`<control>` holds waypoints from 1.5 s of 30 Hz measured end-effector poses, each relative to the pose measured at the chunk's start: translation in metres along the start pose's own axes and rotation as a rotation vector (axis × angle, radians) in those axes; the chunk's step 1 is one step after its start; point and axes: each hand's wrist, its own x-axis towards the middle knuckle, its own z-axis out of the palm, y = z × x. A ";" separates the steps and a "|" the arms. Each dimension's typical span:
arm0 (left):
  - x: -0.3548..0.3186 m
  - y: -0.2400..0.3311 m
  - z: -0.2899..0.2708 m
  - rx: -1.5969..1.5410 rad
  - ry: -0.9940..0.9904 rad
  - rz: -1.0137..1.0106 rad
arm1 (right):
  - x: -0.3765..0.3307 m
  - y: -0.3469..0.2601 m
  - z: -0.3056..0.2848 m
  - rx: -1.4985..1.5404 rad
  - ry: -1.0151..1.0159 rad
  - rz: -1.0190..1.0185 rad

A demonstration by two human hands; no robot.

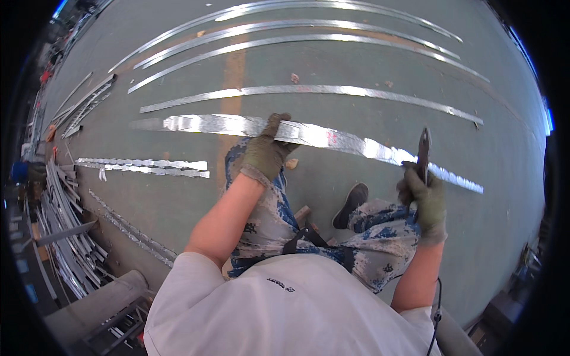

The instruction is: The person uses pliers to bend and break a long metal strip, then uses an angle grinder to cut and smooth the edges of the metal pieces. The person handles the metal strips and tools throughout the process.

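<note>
Strip of bright metal [356, 145] spans the space in front of the person, held up at mid-length; whether its ends touch the floor [510, 172] cannot be told. Its left end looks blurred, and its right part looks ridged or crumpled. The left hand [265, 157], gloved, is closed around the strip left of centre, thumb side over the upper edge; that is a sound place to carry its weight, and the wrist should keep the broad face from rolling. The right hand [426, 199], also gloved, is wrapped around a dark hand tool [424, 151] whose tip points up and crosses the strip near the ridged part. Whether the tool bites the metal or merely lies in front of it is unclear, so square it to the edge and keep the fingers behind it. With such a slim, springy-looking length, slow and even effort should beat jerking. Farther out, a flat strip [312, 89] lies just beyond, and twisted strips [148, 163] lie to the left, so swing the long ends with care.
</note>
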 end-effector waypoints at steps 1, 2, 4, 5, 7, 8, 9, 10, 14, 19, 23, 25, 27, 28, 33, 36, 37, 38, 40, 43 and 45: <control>-0.002 0.001 0.006 0.005 0.004 0.016 | 0.004 -0.008 -0.004 -0.059 0.031 -0.092; -0.003 0.001 0.011 0.009 0.010 0.035 | 0.010 -0.018 -0.005 -0.152 0.075 -0.152; -0.008 0.003 0.013 0.067 -0.006 0.031 | 0.023 -0.042 0.003 -0.344 0.141 -0.280; -0.009 0.004 0.016 0.097 -0.015 0.032 | 0.031 -0.050 0.010 -0.397 0.137 -0.326; -0.014 0.006 0.018 0.149 0.005 0.050 | 0.053 -0.064 0.023 -0.498 0.112 -0.422; -0.014 0.006 0.018 0.154 0.011 0.053 | 0.070 -0.060 0.027 -0.576 0.120 -0.569; -0.011 0.005 0.019 0.158 0.021 0.052 | 0.092 -0.051 0.035 -0.656 0.125 -0.712; -0.011 0.005 0.020 0.217 0.049 0.043 | 0.105 -0.045 0.039 -0.733 0.130 -0.855; -0.021 0.009 0.030 0.517 0.095 0.095 | 0.116 -0.038 0.032 -0.452 -0.222 -0.340; -0.013 0.006 0.045 0.684 0.224 0.112 | 0.145 -0.004 0.018 -0.607 -0.567 -0.240; 0.005 0.007 0.058 0.421 0.386 -0.105 | 0.178 -0.019 0.007 -0.696 -0.680 -0.178; 0.018 0.012 0.065 0.323 0.282 -0.141 | 0.195 -0.020 0.005 -0.700 -0.712 -0.072; 0.028 0.008 0.068 0.292 0.415 -0.205 | 0.205 -0.014 0.004 -0.722 -0.745 0.052; 0.028 0.006 0.061 0.284 0.447 -0.208 | 0.209 -0.010 0.004 -0.721 -0.752 0.083; 0.021 0.001 0.044 0.057 0.475 -0.294 | 0.194 -0.024 0.003 -0.756 -0.754 0.221; 0.002 0.011 0.051 0.119 0.367 -0.301 | 0.171 -0.037 -0.014 -0.847 -0.763 0.162; -0.006 0.020 0.062 0.091 0.320 -0.306 | 0.161 -0.052 -0.018 -0.883 -0.754 0.156; -0.017 0.040 0.090 0.145 0.338 -0.294 | 0.153 -0.075 -0.023 -0.867 -0.784 0.210; -0.036 0.064 0.122 0.238 0.370 -0.237 | 0.130 -0.120 -0.035 -0.809 -0.819 0.280; -0.064 0.093 0.157 0.341 0.378 -0.206 | 0.103 -0.177 -0.044 -0.823 -0.812 0.274; -0.079 0.121 0.190 0.290 0.352 -0.175 | 0.087 -0.217 -0.043 -0.834 -0.821 0.262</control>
